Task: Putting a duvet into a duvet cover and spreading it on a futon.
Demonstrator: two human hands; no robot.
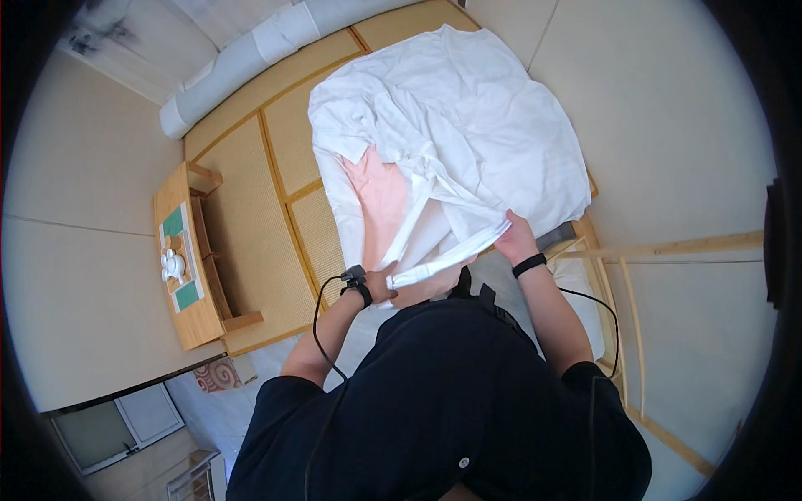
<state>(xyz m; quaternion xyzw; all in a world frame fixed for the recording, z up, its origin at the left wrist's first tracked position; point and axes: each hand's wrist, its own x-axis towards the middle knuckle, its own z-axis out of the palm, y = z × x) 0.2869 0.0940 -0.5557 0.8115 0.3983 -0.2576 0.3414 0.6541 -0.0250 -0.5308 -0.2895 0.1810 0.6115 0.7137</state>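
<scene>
A white fabric cover, likely a duvet cover, lies crumpled in front of me over the tatami platform. Pink cloth shows through an opening on its left side and at the near edge. My right hand pinches one end of the cover's raised near hem. At the other end of that white band is my left hand, gripping the fabric close to my waist. Between the hands the hem is stretched in a slanting strip, with folds of the cover behind it.
Tatami mats extend to the left. On them stands a low wooden table bearing a white teapot. A long white roll lies along the far edge. To the right is a wooden rack near the wall. Black cables run along both arms.
</scene>
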